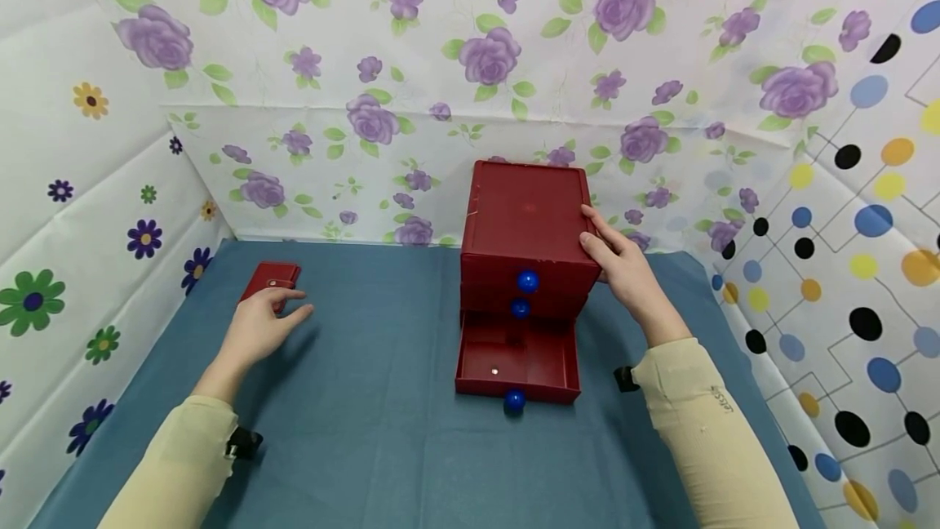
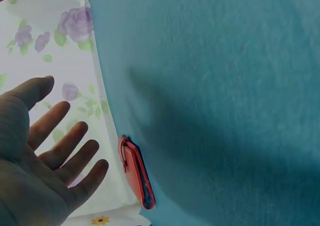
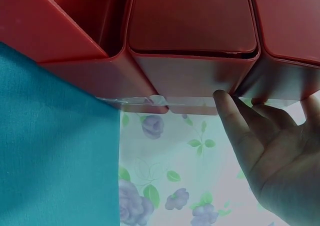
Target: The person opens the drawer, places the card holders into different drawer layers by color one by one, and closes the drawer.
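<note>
A small red drawer cabinet [image 1: 529, 215] with blue ball knobs stands against the back wall. Its bottom drawer [image 1: 547, 366] is pulled out, with a small pale spot on its floor; the two drawers above are closed. My right hand [image 1: 627, 276] rests against the cabinet's right side, fingertips at the top edge. In the right wrist view its fingers [image 3: 235, 116] reach the side wall fairly straight. My left hand [image 1: 257, 325], fingers spread and relaxed, hovers beside a red wallet [image 1: 270, 274] with a snap strap, holding nothing. The left wrist view shows the wallet [image 2: 135, 173] apart from the fingertips.
A blue cloth [image 1: 367, 366] covers the table. Behind it hangs a white sheet with purple roses [image 1: 488, 60]. Flower-print fabric [image 1: 143, 284] borders the left side, dotted fabric [image 1: 844, 308] the right. Dark straps [image 1: 244, 442] show at both wrists.
</note>
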A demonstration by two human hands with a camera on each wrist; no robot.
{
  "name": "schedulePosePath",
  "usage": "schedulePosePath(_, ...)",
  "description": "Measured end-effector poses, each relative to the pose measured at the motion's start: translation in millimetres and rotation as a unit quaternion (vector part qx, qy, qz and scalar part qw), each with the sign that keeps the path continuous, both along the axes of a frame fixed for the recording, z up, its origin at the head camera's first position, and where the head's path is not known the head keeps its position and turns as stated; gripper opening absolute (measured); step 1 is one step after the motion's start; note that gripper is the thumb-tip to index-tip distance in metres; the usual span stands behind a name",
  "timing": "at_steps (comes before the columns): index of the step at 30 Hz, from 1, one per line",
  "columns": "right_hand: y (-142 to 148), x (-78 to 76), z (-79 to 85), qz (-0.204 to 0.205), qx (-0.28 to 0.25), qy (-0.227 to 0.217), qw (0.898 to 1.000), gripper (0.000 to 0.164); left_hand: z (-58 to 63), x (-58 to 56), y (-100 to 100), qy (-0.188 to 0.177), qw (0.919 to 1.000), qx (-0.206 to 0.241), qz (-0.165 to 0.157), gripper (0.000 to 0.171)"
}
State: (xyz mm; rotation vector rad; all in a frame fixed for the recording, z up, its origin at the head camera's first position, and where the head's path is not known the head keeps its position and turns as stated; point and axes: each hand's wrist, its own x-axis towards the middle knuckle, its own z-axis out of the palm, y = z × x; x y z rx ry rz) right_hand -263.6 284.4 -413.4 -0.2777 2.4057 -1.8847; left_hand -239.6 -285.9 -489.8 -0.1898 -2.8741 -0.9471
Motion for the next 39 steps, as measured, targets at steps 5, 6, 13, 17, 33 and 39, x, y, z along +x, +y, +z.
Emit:
schedulePosePath(5, 0, 0.3, 1.9, -0.005, 0.004, -0.001, 1.0, 0.065, 1.3, -5.5, -5, 0.006, 0.9999, 0.006, 0.009, 0.044)
schedulePosePath(6, 0, 0.4, 2.4, -0.006, 0.005, -0.001, 1.0, 0.064, 1.1, -6.5, -6, 0.008, 0.9999, 0.007, 0.012, 0.044)
schedulePosePath(13, 0, 1.5, 3.8, -0.01, 0.012, -0.002, 1.0, 0.062, -3.4, -17.0, -14, 0.006, 0.9995, 0.004, 0.031, 0.052)
schedulePosePath(17, 0, 2.0, 3.9, -0.01, 0.008, -0.004, 1.0, 0.062, -5.8, -23.0, -19, 0.005, 0.9993, -0.007, 0.037, 0.053)
schedulePosePath(33, 2, 0.8, 1.7, -0.008, 0.008, -0.002, 1.0, 0.063, -15.9, -44.6, -24, -0.09, 0.9864, -0.06, 0.123, 0.082)
schedulePosePath(39, 1, 0.0, 1.9, -0.009, 0.001, -0.015, 1.0, 0.062, -15.9, -47.6, -25, -0.108, 0.9827, -0.054, 0.14, 0.087)
